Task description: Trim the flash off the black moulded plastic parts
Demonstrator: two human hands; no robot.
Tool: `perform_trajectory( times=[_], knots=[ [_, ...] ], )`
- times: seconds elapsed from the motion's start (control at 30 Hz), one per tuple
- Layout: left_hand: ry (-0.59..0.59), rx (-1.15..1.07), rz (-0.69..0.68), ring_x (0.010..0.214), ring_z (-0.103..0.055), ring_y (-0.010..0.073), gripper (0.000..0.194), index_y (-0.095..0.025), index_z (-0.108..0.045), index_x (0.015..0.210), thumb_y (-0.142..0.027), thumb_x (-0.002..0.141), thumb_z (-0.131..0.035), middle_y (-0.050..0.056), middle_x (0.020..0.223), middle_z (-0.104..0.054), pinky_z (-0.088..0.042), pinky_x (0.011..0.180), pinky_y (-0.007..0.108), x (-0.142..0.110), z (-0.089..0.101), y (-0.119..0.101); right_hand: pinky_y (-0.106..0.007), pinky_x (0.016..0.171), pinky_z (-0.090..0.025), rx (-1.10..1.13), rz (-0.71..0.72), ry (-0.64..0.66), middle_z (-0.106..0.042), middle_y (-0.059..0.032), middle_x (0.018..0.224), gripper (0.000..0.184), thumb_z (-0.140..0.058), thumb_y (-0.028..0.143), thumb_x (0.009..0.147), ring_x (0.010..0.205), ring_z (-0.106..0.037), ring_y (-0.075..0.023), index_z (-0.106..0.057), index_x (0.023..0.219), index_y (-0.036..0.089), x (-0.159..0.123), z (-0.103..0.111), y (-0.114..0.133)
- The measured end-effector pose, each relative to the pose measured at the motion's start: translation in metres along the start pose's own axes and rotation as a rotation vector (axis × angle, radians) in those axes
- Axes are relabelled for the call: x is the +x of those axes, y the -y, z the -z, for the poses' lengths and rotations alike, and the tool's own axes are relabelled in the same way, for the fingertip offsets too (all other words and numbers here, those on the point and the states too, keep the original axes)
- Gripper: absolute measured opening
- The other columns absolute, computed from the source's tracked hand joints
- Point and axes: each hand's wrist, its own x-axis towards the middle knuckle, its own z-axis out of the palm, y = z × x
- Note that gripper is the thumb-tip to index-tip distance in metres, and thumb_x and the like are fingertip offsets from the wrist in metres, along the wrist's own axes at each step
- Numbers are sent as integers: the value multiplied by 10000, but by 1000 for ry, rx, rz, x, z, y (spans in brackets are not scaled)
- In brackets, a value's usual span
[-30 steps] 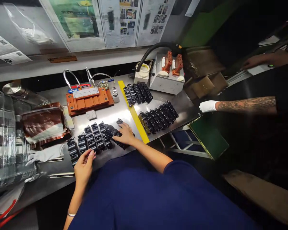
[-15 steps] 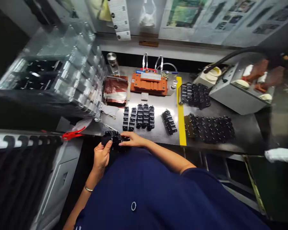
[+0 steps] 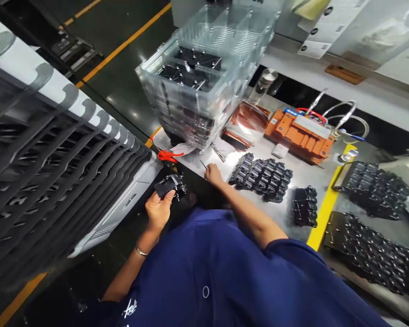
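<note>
My left hand grips a black moulded plastic part off the front edge of the bench, its flat face towards me and small pins sticking out on its right side. At the bench's front edge my right hand is closed on a thin, pointed metal tool; only its tip shows, so I cannot tell its exact kind. Just beyond lies another slim metal tool beside a white cloth. Rows of black parts stand right of this hand, with a separate black block further right.
Stacked clear trays with black parts rise at the bench's left end. An orange fixture with tubes sits at the back. Red-handled cutters hang near the corner. A rack with black bars stands left. Yellow tape crosses the bench.
The view has swung left. My right hand has let go of the black part and moved to the bench, where it has taken hold of the thin tool. My left hand still holds the part.
</note>
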Motion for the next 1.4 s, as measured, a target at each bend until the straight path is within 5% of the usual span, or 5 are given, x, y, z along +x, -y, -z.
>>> perform_trajectory(
  times=[0.27,0.43,0.93,1.2,1.4],
  knots=[
    [-135,201,-564,674,-731,184,144,-160,-730,812,-269,881,-666,69,751,-757,-578,643,266,20,4,-8,-302,680,-493,466,575,-101,-651,-43,819,373,-515,402,946,678,-568,-147,-638,1244,217,-100,37,66],
    [-174,299,-722,676,-727,183,14,-146,-701,855,-148,847,-689,69,746,-750,-573,678,270,25,0,-12,-268,577,-452,546,555,-108,-645,-25,692,315,-572,436,918,595,-540,-129,-745,1043,205,-121,54,87],
    [-252,359,-793,548,-647,156,77,-157,-703,748,-163,825,-714,60,663,-715,-496,581,277,23,-2,-10,-273,574,-481,595,485,-59,-747,-65,812,328,-611,448,878,625,-611,-146,-767,1015,195,-117,45,90],
    [-210,373,-581,513,-647,162,198,-161,-729,713,-267,870,-669,71,617,-713,-533,562,280,21,1,3,-305,669,-545,645,363,31,-770,-74,935,380,-632,508,838,745,-682,-190,-771,1001,194,-104,22,88],
    [-183,395,-628,617,-686,167,84,-132,-728,842,-124,868,-649,82,703,-733,-547,648,268,16,13,8,-298,684,-533,598,361,95,-764,-72,917,407,-617,508,838,761,-669,-190,-762,1022,176,-85,-7,85]
  ],
)
